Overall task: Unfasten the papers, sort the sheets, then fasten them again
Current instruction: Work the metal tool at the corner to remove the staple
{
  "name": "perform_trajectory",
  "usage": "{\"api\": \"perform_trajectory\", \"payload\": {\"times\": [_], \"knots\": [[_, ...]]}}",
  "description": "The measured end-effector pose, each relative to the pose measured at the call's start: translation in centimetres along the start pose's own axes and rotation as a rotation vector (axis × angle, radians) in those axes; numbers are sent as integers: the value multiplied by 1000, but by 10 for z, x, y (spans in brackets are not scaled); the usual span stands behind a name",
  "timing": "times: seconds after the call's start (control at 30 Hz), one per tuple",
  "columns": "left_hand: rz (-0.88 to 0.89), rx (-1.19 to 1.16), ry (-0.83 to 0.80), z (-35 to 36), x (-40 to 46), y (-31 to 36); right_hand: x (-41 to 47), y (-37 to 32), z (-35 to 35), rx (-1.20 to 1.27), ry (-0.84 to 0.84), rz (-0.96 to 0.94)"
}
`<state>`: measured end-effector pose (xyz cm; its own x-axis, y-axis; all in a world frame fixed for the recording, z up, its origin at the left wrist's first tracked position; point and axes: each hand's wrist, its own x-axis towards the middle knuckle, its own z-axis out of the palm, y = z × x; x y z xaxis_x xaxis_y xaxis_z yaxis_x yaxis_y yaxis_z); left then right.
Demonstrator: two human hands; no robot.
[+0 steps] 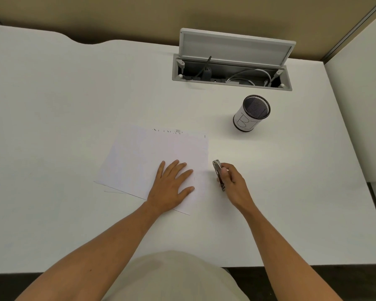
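My left hand [172,187] lies flat and open on the papers [152,161] — my right hand [232,181] keeps a closed grip on the stapler [218,173] beside them.

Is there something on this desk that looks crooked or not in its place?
Slightly. The paper stack under the left hand is fanned, lower sheets peeking out at its near left edge. The cable box lid at the back stands open. Nothing looks spilled or damaged.

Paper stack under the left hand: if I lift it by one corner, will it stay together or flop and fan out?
The paper stack would probably droop; the sheets look thin and lie flat on the desk. It may fan out: offset edges show at its near-left corner, so the sheets seem loose. Sliding seems likely too, since the left hand presses it flat.
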<state>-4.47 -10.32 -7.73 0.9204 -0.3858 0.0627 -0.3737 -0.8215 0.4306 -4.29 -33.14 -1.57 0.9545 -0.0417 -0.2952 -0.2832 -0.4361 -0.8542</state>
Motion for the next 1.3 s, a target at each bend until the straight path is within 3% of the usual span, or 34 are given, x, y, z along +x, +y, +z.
{"api": "perform_trajectory", "payload": {"times": [0.07, 0.37, 0.7, 0.93, 1.17, 1.3], "knots": [[-8, 3, 5, 0, 2, 1, -3, 3, 1, -47, 12, 14], [4, 20, 20, 2, 2, 1, -14, 11, 16, -569, 43, -305], [7, 89, -12, 7, 3, -1, -2, 1, 25, -659, 20, -360], [12, 121, -21, 6, 4, 0, -2, -6, 29, -852, -17, -428], [-23, 167, -112, 4, 8, 2, -2, -11, 34, -958, -59, -420], [-38, 178, -141, 3, 9, 2, 1, -12, 33, -899, -83, -357]]}}
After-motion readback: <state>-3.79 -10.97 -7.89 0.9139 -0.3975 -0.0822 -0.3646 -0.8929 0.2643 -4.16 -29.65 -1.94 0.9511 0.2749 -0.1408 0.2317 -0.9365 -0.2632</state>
